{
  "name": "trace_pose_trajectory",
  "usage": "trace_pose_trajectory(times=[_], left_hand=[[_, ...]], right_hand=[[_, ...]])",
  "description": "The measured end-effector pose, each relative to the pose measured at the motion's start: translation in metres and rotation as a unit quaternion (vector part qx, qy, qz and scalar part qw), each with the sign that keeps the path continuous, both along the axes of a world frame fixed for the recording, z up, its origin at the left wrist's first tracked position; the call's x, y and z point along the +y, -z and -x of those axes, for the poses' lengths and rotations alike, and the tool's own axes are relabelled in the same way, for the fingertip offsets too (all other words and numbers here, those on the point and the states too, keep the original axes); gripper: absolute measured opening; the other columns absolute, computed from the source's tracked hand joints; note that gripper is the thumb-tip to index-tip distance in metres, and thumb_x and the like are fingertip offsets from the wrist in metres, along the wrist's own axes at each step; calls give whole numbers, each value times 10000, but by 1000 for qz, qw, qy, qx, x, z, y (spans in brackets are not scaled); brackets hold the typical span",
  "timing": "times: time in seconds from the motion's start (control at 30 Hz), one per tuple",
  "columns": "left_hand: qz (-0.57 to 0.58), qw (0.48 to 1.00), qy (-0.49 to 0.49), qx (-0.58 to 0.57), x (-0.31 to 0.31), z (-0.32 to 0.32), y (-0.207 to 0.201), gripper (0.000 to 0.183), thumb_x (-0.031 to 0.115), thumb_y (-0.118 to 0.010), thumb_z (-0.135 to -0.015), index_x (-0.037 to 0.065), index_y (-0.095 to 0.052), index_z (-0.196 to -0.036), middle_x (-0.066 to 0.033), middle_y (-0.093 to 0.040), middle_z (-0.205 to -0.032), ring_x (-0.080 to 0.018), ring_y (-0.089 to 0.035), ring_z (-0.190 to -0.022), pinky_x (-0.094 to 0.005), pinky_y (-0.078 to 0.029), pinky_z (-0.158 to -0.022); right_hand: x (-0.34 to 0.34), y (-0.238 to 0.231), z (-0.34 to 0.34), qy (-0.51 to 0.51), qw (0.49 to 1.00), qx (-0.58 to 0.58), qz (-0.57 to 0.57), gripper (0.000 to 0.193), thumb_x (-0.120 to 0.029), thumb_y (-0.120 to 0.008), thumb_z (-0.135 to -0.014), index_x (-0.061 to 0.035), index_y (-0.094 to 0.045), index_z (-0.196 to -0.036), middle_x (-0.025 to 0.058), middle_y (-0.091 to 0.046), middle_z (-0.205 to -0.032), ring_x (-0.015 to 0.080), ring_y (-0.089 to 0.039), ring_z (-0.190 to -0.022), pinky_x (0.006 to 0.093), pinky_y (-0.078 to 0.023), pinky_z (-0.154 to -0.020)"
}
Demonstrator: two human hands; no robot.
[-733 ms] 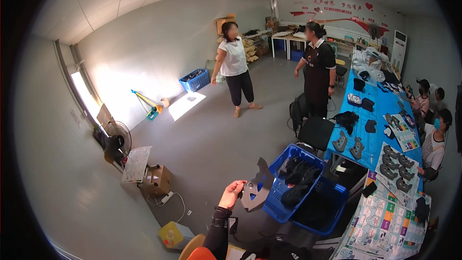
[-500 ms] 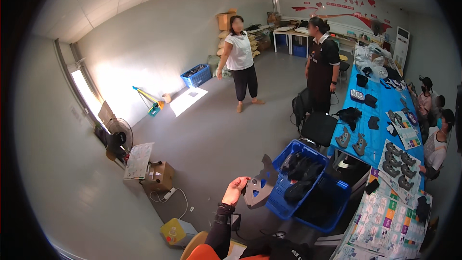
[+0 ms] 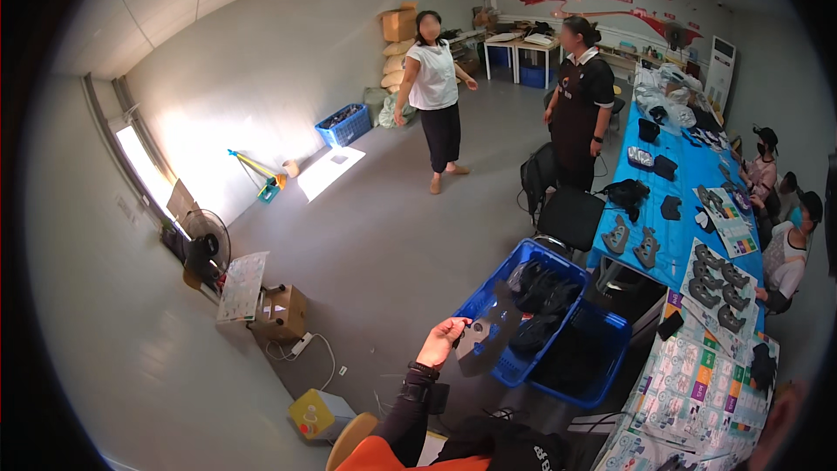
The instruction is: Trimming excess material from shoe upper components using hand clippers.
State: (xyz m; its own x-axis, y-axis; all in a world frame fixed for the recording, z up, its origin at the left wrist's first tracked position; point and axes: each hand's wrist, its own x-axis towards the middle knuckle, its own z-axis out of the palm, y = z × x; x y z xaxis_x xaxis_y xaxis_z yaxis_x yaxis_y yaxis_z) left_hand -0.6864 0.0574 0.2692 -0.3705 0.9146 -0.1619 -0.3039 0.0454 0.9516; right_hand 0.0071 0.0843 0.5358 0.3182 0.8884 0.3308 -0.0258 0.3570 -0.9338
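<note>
A grey floor (image 3: 366, 235) is filling the middle of the frame, and a long blue-covered table (image 3: 671, 263) is running down the right side, with printed sheets (image 3: 680, 401) covering its near end at lower right. A person in a white top (image 3: 433, 78) is standing at upper centre, while a co-worker in a dark apron (image 3: 577, 118) is standing nearer the table. Below the co-worker, a black chair (image 3: 568, 215) is sitting beside the table.

At lower centre-right, a blue basket (image 3: 508, 373) is holding dark, bundled items (image 3: 558, 283), and a second blue basket (image 3: 615, 331) is lying just to its right, partly under the table edge. Several grey shaped pieces (image 3: 731, 295) are resting on a sheet at right.

At lower centre, the left hand (image 3: 440, 344) is pinching a flat grey cut-out piece (image 3: 478, 351) by its left edge, between thumb and fingers. The piece is overlapping the first basket in view; whether it is touching it, I cannot tell. The right hand is not showing clearly anywhere. The step in hand is, I judge, simply holding the piece out; moving it is calling for a firm pinch and clearance from the basket's rim.
</note>
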Motion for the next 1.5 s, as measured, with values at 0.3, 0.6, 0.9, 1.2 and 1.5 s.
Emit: trace_pose_trajectory(times=[0.3, 0.6, 0.9, 1.2, 1.5], left_hand=[[28, 1000, 7, -12, -5, -5, 9, 263, 309, -622, -1034, 89, -720, -1140, 107, -512, -824, -35, -436, -769, -202, -362, -708], [32, 999, 12, -19, -1, -11, 8, 251, 305, -619, -1036, 100, -724, -1134, 111, -520, -831, -34, -433, -753, -201, -358, -702], [17, 1000, 4, -19, -1, -12, 19, 240, 307, -621, -1034, 111, -729, -1121, 126, -508, -807, -23, -404, -711, -199, -332, -656], [21, 1000, 13, -12, -4, -15, 17, 245, 314, -616, -1036, 113, -725, -1127, 125, -511, -806, -22, -409, -715, -197, -333, -663], [22, 1000, 18, -1, -6, -21, 5, 252, 306, -624, -1033, 98, -726, -1131, 111, -526, -844, -32, -425, -755, -196, -357, -707]], right_hand=[[-3, 51, 162, -120, 960, -69, 243, 197, -143, -595, -1000, -7, -680, -1115, -18, -518, -773, 52, -465, -656, 187, -328, -566], [-4, 50, 177, -137, 954, -66, 257, 202, -134, -573, -999, 4, -673, -1108, -22, -508, -777, 58, -458, -651, 188, -317, -564], [-5, 54, 173, -148, 952, -74, 257, 206, -141, -558, -1007, -4, -670, -1113, -15, -509, -758, 62, -434, -626, 198, -294, -550], [-7, 54, 174, -154, 955, -73, 243, 206, -149, -555, -1014, -4, -669, -1104, -14, -506, -755, 65, -434, -620, 204, -296, -548], [-8, 60, 172, -151, 954, -63, 251, 213, -152, -550, -1015, 4, -665, -1105, -11, -506, -750, 65, -439, -615, 195, -294, -542]])
